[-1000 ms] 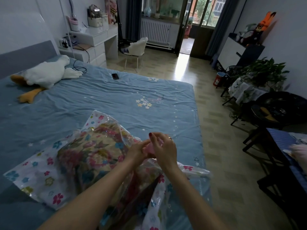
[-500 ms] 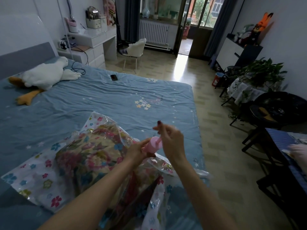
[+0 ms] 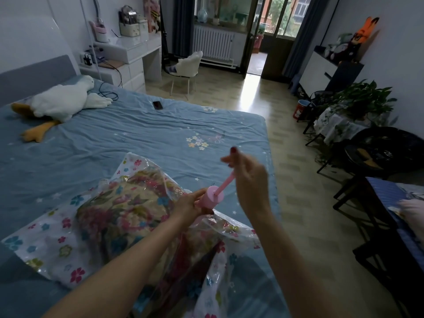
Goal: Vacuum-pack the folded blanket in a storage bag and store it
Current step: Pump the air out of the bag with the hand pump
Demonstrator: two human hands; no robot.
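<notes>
Plush goose (image 3: 62, 104): lies at the far left of the bed (image 3: 142, 136), well apart from the work.
Storage bag (image 3: 52, 246): clear with flower print, lies on the near part of the bed.
Folded blanket (image 3: 119, 216): floral, inside the storage bag, bulky; judged not yet compressed.
Left hand (image 3: 190, 206): forearm reaches in from the lower left; grip is closed round the pump body, steadying it against the bag.
Hand pump (image 3: 214, 199): pink cylinder standing on the bag; its valve is hidden beneath.
Pump rod (image 3: 226, 183): pink, drawn out, slanting up to the right.
Right hand (image 3: 249, 177): raised above the pump, wrist bent; grip is pinched on the rod's top, handle itself hidden, one finger pointing away.
Risk, seal: a slanted pull may tip the pump off the valve, letting air back in.
Risk, hold: if the left grip slackens, the bag film may lift with the stroke.
Risk, closure: the bag's mouth is not visible; an unsealed edge would defeat the pumping.
</notes>
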